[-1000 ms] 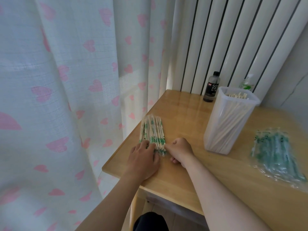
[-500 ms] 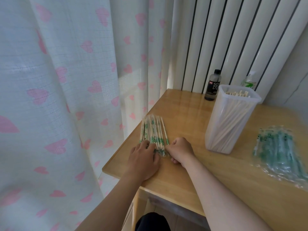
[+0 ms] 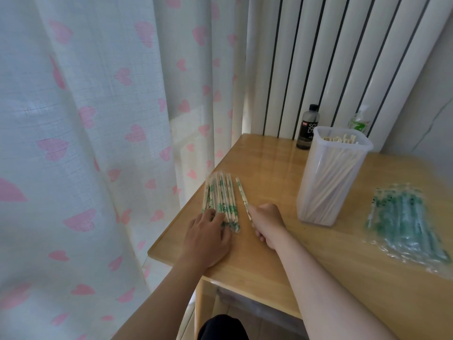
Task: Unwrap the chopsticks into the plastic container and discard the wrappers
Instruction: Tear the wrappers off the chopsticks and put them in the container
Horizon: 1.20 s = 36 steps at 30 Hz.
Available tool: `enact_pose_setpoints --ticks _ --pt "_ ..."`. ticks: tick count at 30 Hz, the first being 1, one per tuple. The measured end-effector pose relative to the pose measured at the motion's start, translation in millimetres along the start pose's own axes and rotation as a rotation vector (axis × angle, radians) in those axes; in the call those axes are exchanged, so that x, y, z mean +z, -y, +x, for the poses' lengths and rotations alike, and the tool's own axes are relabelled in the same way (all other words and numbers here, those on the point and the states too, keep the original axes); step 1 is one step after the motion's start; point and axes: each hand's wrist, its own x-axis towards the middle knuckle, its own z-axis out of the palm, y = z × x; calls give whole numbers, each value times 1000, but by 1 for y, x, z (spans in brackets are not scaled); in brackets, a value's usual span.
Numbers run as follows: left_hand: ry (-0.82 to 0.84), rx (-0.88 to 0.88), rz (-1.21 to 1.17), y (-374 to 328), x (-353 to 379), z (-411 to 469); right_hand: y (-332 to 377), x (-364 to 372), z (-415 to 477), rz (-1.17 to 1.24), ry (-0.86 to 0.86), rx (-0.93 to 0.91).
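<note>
Left hand (image 3: 208,238): flat, fingers roughly straight, pressing down on the near end of the wrapped chopstick pile (image 3: 220,195). No curl round anything.
Right hand (image 3: 267,223): closed fist gripping one wrapped pair (image 3: 241,192) by its near end. The pair sticks out beyond the knuckles, angled away and slightly left, just beside the pile's right edge with a visible gap. Can't tell if it's touching the tabletop (image 3: 269,261).
Plastic container (image 3: 328,192): upright, right of and beyond the right hand, apart from it. Bare chopsticks (image 3: 340,138) stand inside, leaning, tips at the rim.
Empty wrappers (image 3: 402,217): loose clear/green heap, well right of the right hand, past the container.
Dark bottle (image 3: 307,128): beyond the container, far edge of the tabletop. Second bottle with green label (image 3: 359,121) behind the container, partly hidden.
Heart-print curtain (image 3: 98,143) hangs left of the left hand.
</note>
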Motion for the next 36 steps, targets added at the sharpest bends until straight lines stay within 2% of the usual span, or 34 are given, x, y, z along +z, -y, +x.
enact_pose_setpoints --ticks 4,8,12,17,21,24,30,36 --pt "-12 -19 62 -3 -5 -2 -3 -18 -9 256 109 48" --pt "-90 9 71 -9 -15 -2 -14 -50 -20 264 153 -19" --pt "-303 238 125 -37 -25 16 -22 -91 -29 262 178 -108" --pt "-408 487 252 -77 -30 39 -25 -144 -45 413 230 -137" --pt "-373 594 221 -102 -18 46 -36 -182 -53 752 194 -192" --pt "-319 589 148 -129 -14 43 -45 -197 -57 931 194 -211" --pt "-311 583 103 -171 -8 39 -56 -207 -58 1004 84 -209" --pt "-319 622 95 -197 -5 39 -63 -201 -62 1045 88 -176"
